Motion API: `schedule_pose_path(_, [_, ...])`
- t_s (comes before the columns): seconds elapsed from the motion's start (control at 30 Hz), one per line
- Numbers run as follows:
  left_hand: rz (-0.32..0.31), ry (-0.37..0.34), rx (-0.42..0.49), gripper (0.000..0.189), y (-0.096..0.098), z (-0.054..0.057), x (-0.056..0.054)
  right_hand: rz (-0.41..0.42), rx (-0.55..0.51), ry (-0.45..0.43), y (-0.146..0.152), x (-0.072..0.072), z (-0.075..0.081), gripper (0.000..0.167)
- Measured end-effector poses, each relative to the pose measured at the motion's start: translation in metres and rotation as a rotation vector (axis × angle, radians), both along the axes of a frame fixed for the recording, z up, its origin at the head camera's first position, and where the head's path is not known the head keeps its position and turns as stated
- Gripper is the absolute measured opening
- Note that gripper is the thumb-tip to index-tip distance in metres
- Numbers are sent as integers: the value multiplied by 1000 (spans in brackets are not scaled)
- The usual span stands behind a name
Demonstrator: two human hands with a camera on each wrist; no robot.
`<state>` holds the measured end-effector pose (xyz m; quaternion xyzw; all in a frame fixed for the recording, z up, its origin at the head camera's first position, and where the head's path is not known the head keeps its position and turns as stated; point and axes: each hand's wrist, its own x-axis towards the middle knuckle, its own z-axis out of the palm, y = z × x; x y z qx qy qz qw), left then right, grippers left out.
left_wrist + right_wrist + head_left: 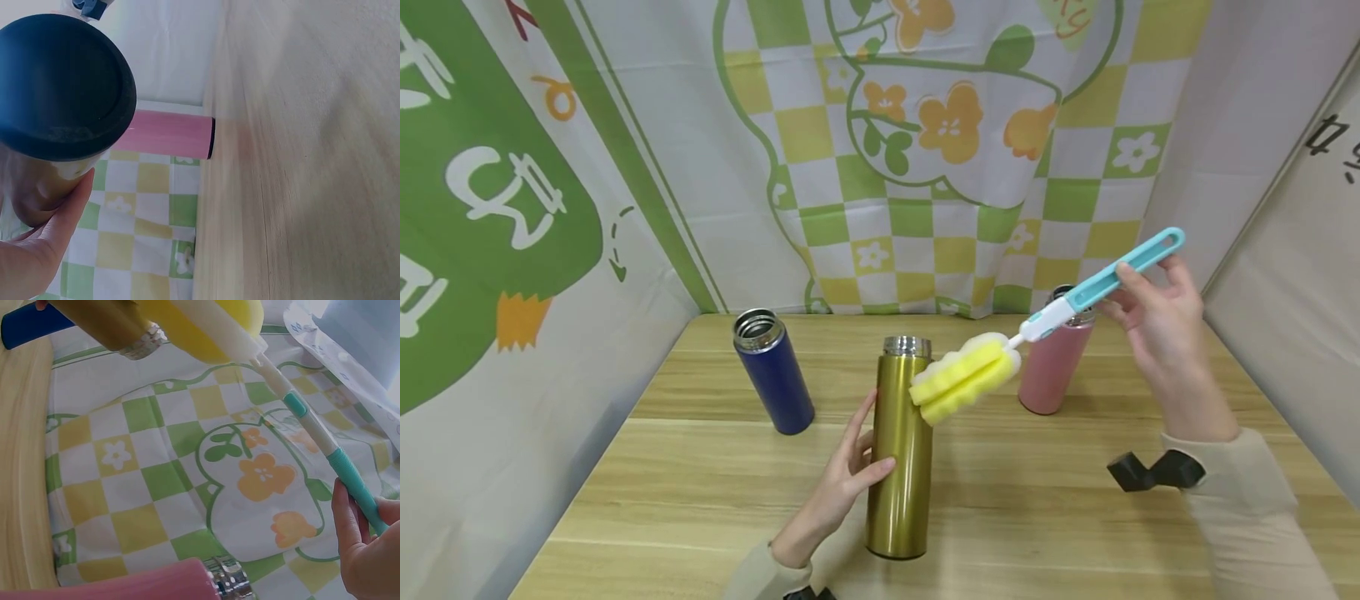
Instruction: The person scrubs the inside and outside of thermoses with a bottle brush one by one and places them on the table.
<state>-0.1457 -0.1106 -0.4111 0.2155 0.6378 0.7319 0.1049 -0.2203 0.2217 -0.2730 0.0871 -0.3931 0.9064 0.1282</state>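
Note:
My left hand (842, 479) grips a gold thermos bottle (901, 458) around its side, thumb across the front. Its dark underside (62, 87) shows in the left wrist view, so the bottle is held off the table. The bottle has no lid and its steel neck points up. In my right hand (1168, 333) is a bottle brush (1105, 283), pinched by its turquoise handle. The brush's yellow and white sponge head (966, 379) slants down to the left, outside the gold bottle and overlapping its upper right side in the head view; whether they touch I cannot tell.
A blue thermos bottle (778, 379) without a lid stands at the left of the wooden table (700, 500). Behind the brush and right hand stands a pink thermos bottle (1052, 371). A patterned curtain (865, 233) hangs along the table's back edge.

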Motion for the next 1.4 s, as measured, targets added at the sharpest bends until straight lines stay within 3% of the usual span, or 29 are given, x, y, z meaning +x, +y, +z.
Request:
schedule_pose_path(0.43, [92,-18,8,80,2,4,-2,140,174,-71,-9,6,-17,37])
schedule_pose_path(0.6, [123,-22,24,79,3,5,-3,163,246,-78,-14,8,-25,32])
schedule_pose_path(0.77, [127,-13,41,78,4,5,-3,171,308,-97,-16,12,-34,36])
schedule_pose_path(1.1, [134,-14,80,80,3,5,-3,215,482,-19,-28,15,-54,31])
schedule_pose_path(1.27, [107,-9,72,81,3,5,-3,219,489,-14,-31,16,-55,32])
schedule_pose_path(1.4, [83,3,59,81,3,4,-3,191,412,-36,-30,16,-50,28])
